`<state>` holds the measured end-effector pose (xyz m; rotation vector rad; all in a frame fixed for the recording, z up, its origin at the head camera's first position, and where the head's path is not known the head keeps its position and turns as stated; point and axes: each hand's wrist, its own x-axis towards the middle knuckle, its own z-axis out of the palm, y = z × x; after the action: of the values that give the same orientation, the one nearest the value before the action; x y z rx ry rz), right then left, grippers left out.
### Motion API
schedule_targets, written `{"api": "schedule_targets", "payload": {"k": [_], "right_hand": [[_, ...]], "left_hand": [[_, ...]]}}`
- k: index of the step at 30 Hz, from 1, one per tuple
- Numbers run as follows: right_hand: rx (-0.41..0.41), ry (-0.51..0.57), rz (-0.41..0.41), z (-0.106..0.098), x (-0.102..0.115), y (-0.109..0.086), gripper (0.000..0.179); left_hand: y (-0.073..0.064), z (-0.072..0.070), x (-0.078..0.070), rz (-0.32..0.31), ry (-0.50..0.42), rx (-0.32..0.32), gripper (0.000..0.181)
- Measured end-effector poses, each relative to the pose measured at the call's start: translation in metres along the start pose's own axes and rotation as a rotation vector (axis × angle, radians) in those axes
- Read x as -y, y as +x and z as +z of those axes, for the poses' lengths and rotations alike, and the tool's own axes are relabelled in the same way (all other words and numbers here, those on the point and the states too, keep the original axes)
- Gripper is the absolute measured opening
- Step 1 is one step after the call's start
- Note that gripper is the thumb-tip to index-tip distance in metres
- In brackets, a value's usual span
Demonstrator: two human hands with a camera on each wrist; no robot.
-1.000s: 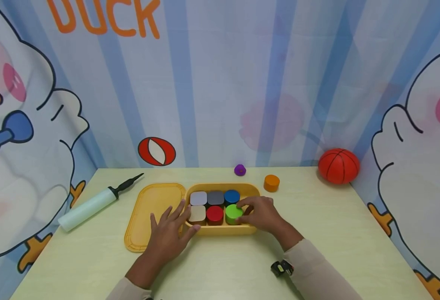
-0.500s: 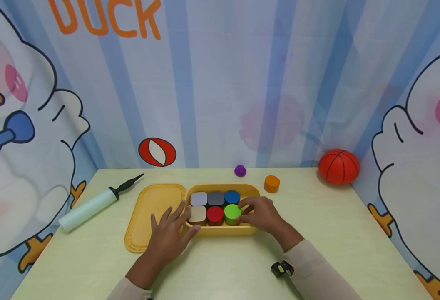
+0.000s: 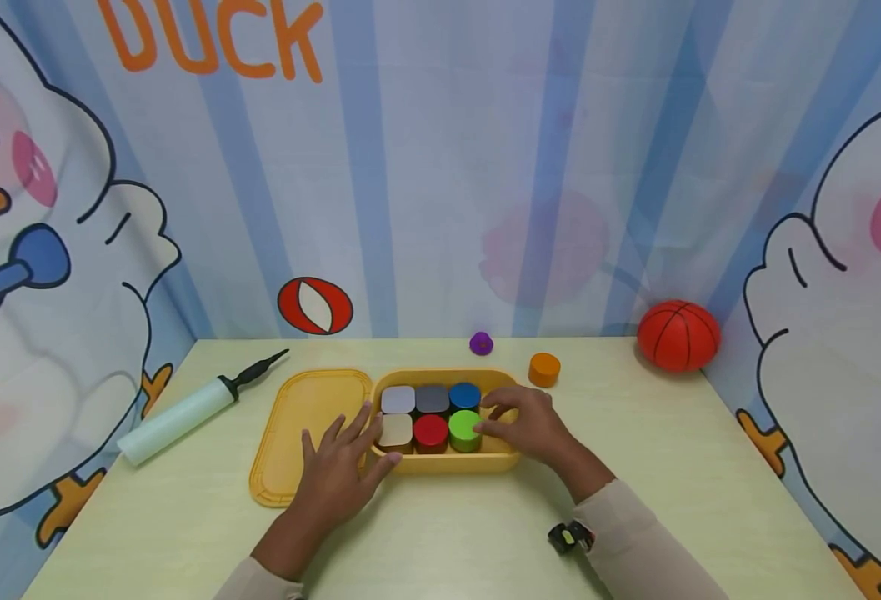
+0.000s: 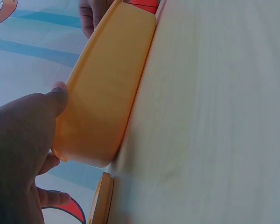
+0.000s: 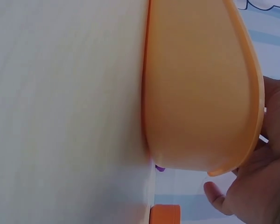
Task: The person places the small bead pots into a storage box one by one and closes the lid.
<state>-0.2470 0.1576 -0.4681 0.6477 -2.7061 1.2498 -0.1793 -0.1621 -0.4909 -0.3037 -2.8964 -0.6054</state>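
Observation:
My left hand (image 3: 338, 462) rests with spread, straight fingers at the left end of a yellow container (image 3: 440, 464), its thumb at the front rim. Inside stand two rows of coloured blocks: lavender (image 3: 397, 399), grey (image 3: 432, 398) and blue (image 3: 465, 396) behind; cream (image 3: 395, 432), red (image 3: 431, 433) and bright green (image 3: 465, 428) in front. My right hand (image 3: 533, 425) reaches over the container's right end. Its thumb tip is right at the green block's edge, while the index finger stands apart, near the blue block. In the right wrist view the container's wall (image 5: 200, 93) hides the fingertips.
A yellow lid (image 3: 278, 458) lies left of the container. Farther left is a pale green hand pump (image 3: 177, 421) with a black nozzle. Behind the container are a purple knob-like piece (image 3: 481, 343) and an orange cylinder (image 3: 544, 369). A red basketball (image 3: 678, 336) sits back right.
The green block has shifted slightly left toward the red one. My right fingers have let go of it and spread apart, and the hand has drawn slightly right. The left hand stays put.

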Motion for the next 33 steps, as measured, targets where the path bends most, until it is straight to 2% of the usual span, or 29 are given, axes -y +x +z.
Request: {"api": "schedule_targets", "payload": {"k": [8,13,18,23,33], "right_hand": [[-0.196,0.107,-0.148,-0.008,-0.008,0.002,0.021],[-0.329,0.094,-0.195,-0.014,-0.019,0.004,0.014],[-0.424,0.107,-0.139,-0.018,-0.030,0.006,0.016],[-0.481,0.155,-0.079,-0.019,-0.045,0.009,0.021],[-0.548,0.220,0.122,-0.020,-0.075,0.011,0.029]], "left_hand": [[0.000,0.000,0.000,0.000,-0.009,-0.003,0.075],[0.001,0.000,0.000,0.000,-0.010,0.003,0.076],[0.001,0.000,0.001,-0.002,-0.010,0.015,0.076],[0.000,0.000,0.001,-0.001,-0.010,0.013,0.075],[0.000,-0.002,-0.001,-0.003,-0.008,0.018,0.074]]}}
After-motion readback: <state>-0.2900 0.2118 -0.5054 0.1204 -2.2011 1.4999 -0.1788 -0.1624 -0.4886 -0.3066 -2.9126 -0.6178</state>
